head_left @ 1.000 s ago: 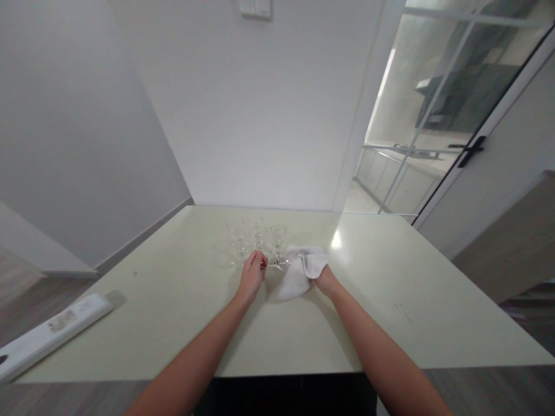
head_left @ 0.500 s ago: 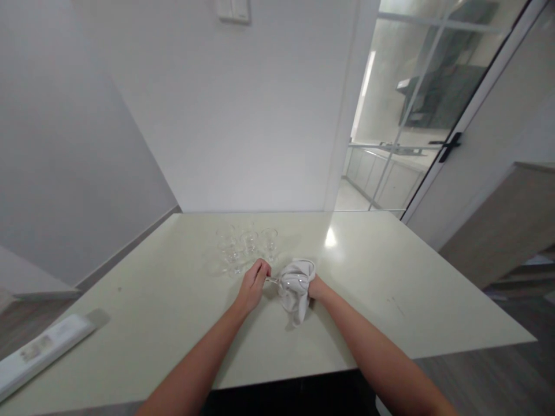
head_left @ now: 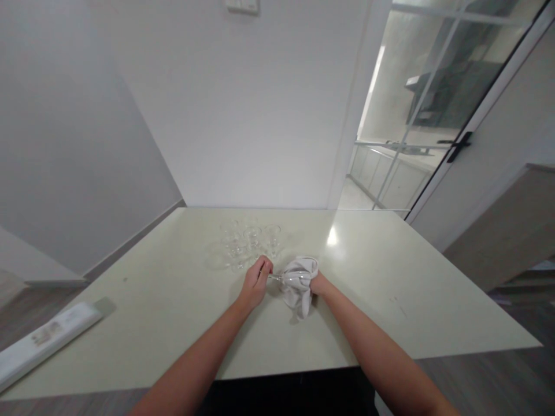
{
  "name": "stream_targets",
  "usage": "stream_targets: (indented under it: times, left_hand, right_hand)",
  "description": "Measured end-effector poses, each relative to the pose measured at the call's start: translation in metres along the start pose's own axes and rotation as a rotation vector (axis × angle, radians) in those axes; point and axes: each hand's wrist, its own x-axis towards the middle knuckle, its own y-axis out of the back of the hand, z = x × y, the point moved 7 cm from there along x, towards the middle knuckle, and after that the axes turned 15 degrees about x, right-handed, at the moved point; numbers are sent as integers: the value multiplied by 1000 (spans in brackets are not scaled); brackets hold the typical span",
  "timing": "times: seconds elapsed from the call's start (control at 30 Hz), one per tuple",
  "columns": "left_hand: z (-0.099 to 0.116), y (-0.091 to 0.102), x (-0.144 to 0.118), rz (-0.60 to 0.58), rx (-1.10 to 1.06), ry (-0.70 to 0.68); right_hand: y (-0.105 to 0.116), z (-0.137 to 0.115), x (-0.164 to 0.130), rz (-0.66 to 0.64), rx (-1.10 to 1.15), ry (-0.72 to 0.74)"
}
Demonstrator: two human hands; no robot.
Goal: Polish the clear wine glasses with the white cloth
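My left hand [head_left: 257, 278] is closed round the foot end of a stemmed glass [head_left: 296, 277], which lies on its side in the air with its bowl toward the right. A light grey cloth [head_left: 297, 303] wraps the bowl and hangs down below it. My right hand [head_left: 318, 283] is closed on the cloth at the bowl's mouth; its fingers are mostly hidden in the folds. Just beyond my left hand stand several clear stemmed glasses [head_left: 252, 236] in a close group.
The pale table [head_left: 173, 323] reaches to a white wall at the back. At its left edge lies a long white box [head_left: 47, 341]. A glass-paned door [head_left: 433, 115] with a black handle is at the back right.
The view has shifted slightly, so everything sits a little to the right. Both hands keep hold of the glass and cloth, with hardly any change in their pose.
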Motion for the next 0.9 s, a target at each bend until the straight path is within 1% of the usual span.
stream_targets:
  times: [0.13, 0.23, 0.37, 0.53, 0.6, 0.7, 0.8, 0.9]
  left_hand:
    - [3, 0, -2, 24, 9, -39]
    - [2, 0, -1, 25, 5, -20]
    - [-5, -1, 3, 14, -25, 58]
    - [-18, -9, 7, -48, -132, 187]
    - [-21, -14, 7, -83, -184, 228]
    - [-23, -18, 7, -105, -233, 259]
    - [-21, -16, 6, -70, -238, 259]
    - [-17, -8, 6, -12, -220, 232]
  right_hand:
    - [-2, -1, 2, -30, -5, -9]
    - [-4, -2, 3, -81, -34, -8]
    - [-3, -3, 1, -81, -79, -23]
    - [-6, -8, -2, -154, -80, -55]
    - [-4, -10, -1, -127, -47, -71]
    - [0, -8, -1, -24, 87, -150]
    - [-4, -3, -6, 89, 242, -260]
    - [-15, -4, -14, 120, 322, -324]
